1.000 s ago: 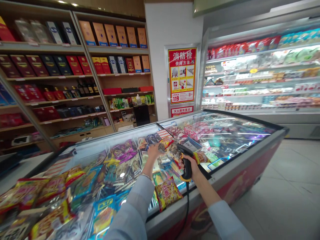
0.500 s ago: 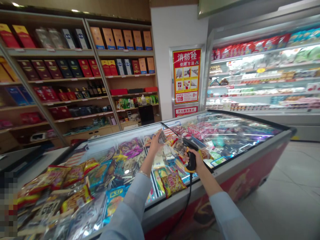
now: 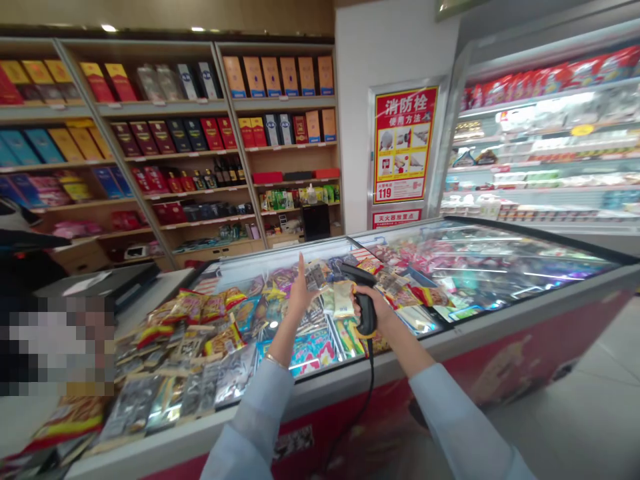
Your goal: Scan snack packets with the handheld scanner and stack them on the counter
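Observation:
My right hand (image 3: 369,305) is shut around the grip of a black and yellow handheld barcode scanner (image 3: 365,308), whose head points forward over the glass of a chest freezer (image 3: 480,263). A pale foil snack packet (image 3: 343,299) lies just left of the scanner, close to my right fingers. My left hand (image 3: 300,291) is raised with its fingers apart and nothing in it. A small grey packet (image 3: 316,277) sits just beyond those fingers. A black cord (image 3: 371,380) hangs from the scanner down the freezer's front.
Many bright snack packets (image 3: 200,333) are piled on the freezer's left end. Wooden shelves of boxed goods and bottles (image 3: 170,133) stand behind, and a lit refrigerated display case (image 3: 545,147) stands at right. A counter (image 3: 145,300) and a pixelated patch lie at far left.
The view has swung left, so the freezer sits further right. My left hand has opened and no longer holds the small packet. The scanner stays in my right hand.

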Motion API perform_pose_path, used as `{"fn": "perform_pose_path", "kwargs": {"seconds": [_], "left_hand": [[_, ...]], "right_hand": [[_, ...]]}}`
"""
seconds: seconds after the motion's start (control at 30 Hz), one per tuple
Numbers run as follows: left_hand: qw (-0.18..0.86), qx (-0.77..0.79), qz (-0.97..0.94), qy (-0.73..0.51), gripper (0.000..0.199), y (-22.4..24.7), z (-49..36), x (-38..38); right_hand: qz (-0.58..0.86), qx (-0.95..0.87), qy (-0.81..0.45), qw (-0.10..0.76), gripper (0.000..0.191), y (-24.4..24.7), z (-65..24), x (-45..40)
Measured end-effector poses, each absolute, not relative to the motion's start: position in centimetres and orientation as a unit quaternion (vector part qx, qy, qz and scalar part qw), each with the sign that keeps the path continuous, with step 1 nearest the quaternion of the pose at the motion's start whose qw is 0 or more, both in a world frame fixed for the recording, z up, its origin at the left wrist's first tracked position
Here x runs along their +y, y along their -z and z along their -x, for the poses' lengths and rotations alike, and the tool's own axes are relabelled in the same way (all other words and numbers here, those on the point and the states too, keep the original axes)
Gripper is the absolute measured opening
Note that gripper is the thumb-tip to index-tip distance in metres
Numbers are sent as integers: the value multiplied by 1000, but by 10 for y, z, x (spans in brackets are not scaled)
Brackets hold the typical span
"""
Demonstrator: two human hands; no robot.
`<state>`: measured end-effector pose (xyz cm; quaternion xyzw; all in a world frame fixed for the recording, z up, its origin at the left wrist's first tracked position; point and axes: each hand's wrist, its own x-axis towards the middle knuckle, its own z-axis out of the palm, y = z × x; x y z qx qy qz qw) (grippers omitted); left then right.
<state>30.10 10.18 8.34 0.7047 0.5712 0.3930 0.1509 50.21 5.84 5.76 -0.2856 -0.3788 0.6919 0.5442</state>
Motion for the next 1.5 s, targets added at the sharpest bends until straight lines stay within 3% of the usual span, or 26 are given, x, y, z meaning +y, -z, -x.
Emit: {"fn": "perform_pose_path", "kwargs": {"seconds": [0.37, 0.63, 1.13, 1.5], "left_hand": [[113, 614, -682, -382, 97, -58, -264, 84], [80, 637, -684, -347, 77, -61, -267, 81], [82, 626, -696, -342, 78, -60, -267, 81], [3, 706, -577, -411, 91, -98, -102, 46]], "right_hand": [[337, -424, -651, 531, 17, -57, -446, 45], [332, -447, -645, 524, 17, -62, -441, 43], [340, -434, -653, 519, 17, -66, -442, 40], [262, -364, -752, 483, 13, -53, -349, 62]]}}
